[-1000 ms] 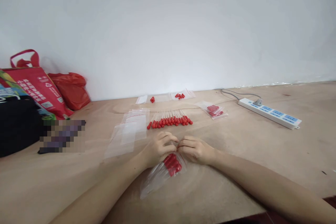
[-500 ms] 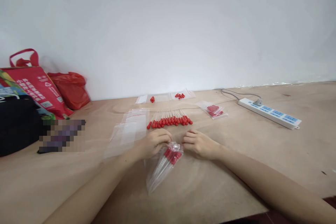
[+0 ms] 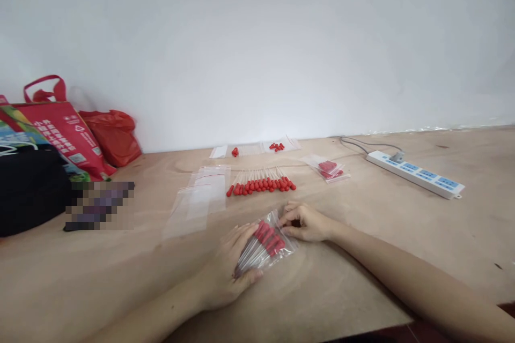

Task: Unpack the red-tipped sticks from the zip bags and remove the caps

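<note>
A clear zip-top bag (image 3: 263, 265) lies slanted on the table in front of me, with several red-tipped white sticks (image 3: 269, 238) inside. My left hand (image 3: 227, 268) is around its lower end, fingers along the far side and thumb on the near side. At the bag's upper right edge, my right hand (image 3: 303, 222) is closed, thumb and fingers pinching the plastic. Beyond both hands lies a row of loose red-tipped sticks (image 3: 261, 185), their red ends toward me.
Flat clear bags (image 3: 193, 206) lie at left, packed bags (image 3: 332, 169) at right. Small red pieces (image 3: 277, 147) rest on bags near the wall. A power strip (image 3: 416, 174) with its cable stands right; red shopping bags (image 3: 110, 136) and a black bag (image 3: 32, 193) stand left.
The bag has turned and lies flatter, its red ends now up and to the right. My left hand moved from its top down to its lower end; my right hand has taken the top edge.
</note>
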`<state>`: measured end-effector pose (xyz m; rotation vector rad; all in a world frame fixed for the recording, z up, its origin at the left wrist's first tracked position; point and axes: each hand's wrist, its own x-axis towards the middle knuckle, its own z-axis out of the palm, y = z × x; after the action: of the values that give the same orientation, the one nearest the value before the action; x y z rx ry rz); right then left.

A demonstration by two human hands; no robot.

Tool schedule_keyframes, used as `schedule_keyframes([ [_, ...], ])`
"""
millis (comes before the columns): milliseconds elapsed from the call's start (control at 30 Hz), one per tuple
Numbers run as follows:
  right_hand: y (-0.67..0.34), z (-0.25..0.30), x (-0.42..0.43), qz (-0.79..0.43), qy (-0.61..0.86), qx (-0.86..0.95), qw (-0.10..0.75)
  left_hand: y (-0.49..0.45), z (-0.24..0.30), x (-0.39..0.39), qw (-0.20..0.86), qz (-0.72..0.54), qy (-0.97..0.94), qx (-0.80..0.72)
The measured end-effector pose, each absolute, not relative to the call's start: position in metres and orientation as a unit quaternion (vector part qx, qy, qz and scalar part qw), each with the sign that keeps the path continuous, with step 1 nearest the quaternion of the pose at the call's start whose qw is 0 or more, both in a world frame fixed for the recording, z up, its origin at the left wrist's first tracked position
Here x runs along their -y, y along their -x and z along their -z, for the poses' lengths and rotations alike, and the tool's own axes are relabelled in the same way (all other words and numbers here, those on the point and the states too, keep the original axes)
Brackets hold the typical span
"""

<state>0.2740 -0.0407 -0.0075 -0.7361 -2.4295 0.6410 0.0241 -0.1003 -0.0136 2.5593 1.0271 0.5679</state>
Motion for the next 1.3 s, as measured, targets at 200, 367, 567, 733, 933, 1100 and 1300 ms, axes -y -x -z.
schedule_keyframes([
  [200,-0.274,0.015,0.038,-0.392,0.291,0.825,0.284,-0.031,0.0,0.08,0.208,-0.144,-0.89,-0.379],
  [367,-0.274,0.018,0.036,-0.43,0.31,0.792,0.303,-0.037,-0.009,0.066,0.231,-0.138,-0.889,-0.37],
  [567,-0.27,0.011,0.042,-0.364,0.324,0.82,0.301,-0.036,-0.007,0.066,0.231,-0.126,-0.885,-0.383],
  [733,-0.266,0.004,0.047,-0.321,0.288,0.851,0.299,-0.036,-0.007,0.067,0.225,-0.123,-0.89,-0.377],
  [933,-0.278,0.006,0.04,-0.332,0.318,0.835,0.302,-0.034,-0.011,0.068,0.239,-0.102,-0.885,-0.387],
  [1100,-0.286,0.004,0.038,-0.373,0.32,0.828,0.268,-0.032,-0.012,0.068,0.234,-0.108,-0.886,-0.385],
  [1300,-0.285,0.007,0.035,-0.362,0.321,0.842,0.239,-0.031,-0.011,0.066,0.231,-0.115,-0.891,-0.373],
])
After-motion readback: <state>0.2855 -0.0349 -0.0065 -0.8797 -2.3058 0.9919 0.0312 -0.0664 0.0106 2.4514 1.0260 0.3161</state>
